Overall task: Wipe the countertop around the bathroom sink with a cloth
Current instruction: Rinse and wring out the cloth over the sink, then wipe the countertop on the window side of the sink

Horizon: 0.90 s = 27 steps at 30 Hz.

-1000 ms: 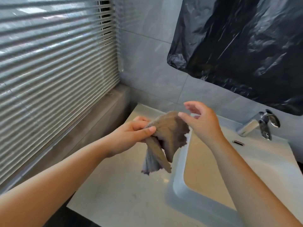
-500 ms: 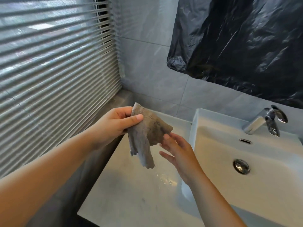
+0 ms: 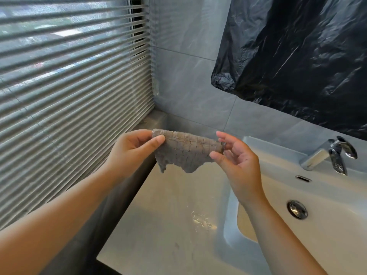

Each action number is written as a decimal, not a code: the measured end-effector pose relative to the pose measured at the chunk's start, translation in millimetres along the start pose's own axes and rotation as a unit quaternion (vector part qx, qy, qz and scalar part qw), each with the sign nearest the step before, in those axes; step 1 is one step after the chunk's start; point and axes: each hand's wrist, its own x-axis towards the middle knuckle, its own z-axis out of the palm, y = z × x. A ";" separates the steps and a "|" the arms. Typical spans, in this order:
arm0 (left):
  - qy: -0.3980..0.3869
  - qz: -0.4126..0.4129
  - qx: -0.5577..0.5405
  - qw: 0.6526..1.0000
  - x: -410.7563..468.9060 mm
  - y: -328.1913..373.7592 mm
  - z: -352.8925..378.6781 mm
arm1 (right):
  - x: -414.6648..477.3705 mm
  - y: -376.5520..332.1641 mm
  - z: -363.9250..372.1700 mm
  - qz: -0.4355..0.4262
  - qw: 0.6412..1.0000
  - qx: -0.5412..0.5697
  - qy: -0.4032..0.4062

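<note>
A small grey-brown waffle cloth (image 3: 184, 151) is stretched out in the air above the pale countertop (image 3: 158, 225). My left hand (image 3: 135, 149) pinches its left top corner between thumb and fingers. My right hand (image 3: 236, 157) pinches its right corner, palm turned toward me. The cloth's lower edge hangs loose and does not touch the counter. A little puddle of water (image 3: 202, 221) glistens on the counter beside the white sink (image 3: 327, 195).
A chrome faucet (image 3: 329, 153) stands at the sink's back right, and a round chrome drain (image 3: 297, 209) sits in the basin. Window blinds (image 3: 69, 96) and a grey ledge (image 3: 127, 185) border the counter on the left. A black plastic sheet (image 3: 297, 56) covers the wall above the sink.
The cloth was bunched and hanging from my left hand. My right hand has taken its other corner and both hands have pulled it out flat between them.
</note>
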 end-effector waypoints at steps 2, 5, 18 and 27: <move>-0.019 -0.002 -0.028 0.999 2.3 3.3 1.9 | 2.0 -7.3 -3.3 0.010 0.999 -0.004 -0.043; -0.046 -0.043 -0.035 0.997 7.0 3.0 4.8 | 5.4 -11.5 -3.2 0.015 0.998 -0.064 -0.024; -0.075 -0.281 -0.080 0.953 -18.0 -59.5 13.9 | -12.0 50.7 6.6 0.350 0.927 0.135 0.007; -0.088 -0.217 -0.068 0.970 -8.4 -70.2 0.7 | -36.2 53.1 24.7 0.417 0.886 0.131 -0.153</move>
